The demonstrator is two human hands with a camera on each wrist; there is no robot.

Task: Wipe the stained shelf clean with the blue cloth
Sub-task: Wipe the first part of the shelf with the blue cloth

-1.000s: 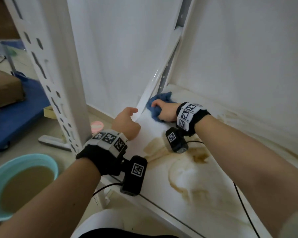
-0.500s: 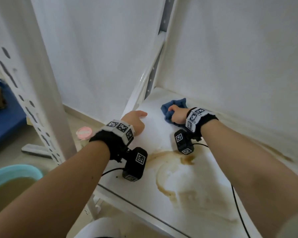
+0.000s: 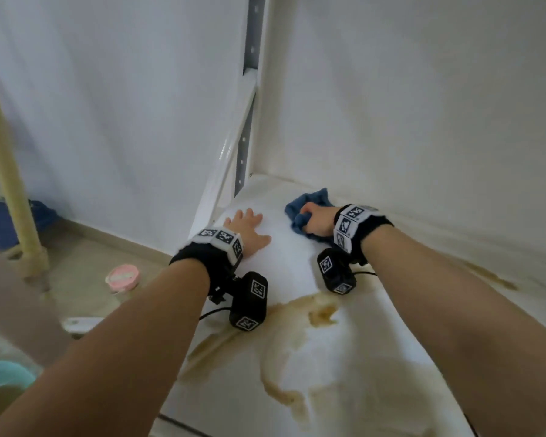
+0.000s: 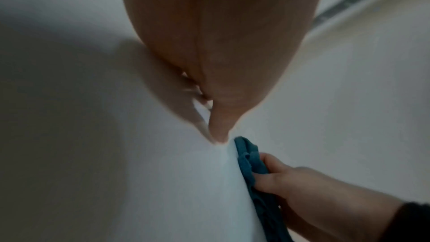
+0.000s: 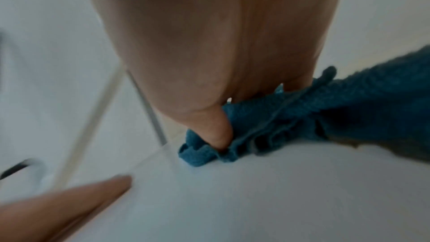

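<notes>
The white shelf carries brown stains across its near and middle part, with streaks toward the right back edge. My right hand grips the crumpled blue cloth and presses it on the shelf near the back left corner; the thumb digs into the cloth in the right wrist view. My left hand lies flat on the shelf, fingers spread, just left of the cloth. The shelf under both hands looks clean white.
A grey upright post and a white slanted brace stand at the back left corner. White walls close the back and left. On the floor at left are a pink round lid, a teal basin and a cream post.
My right hand has drawn the cloth rightwards, away from the corner post. My left hand has come off the shelf's side rail and now lies flat on the shelf. The head view has shifted right.
</notes>
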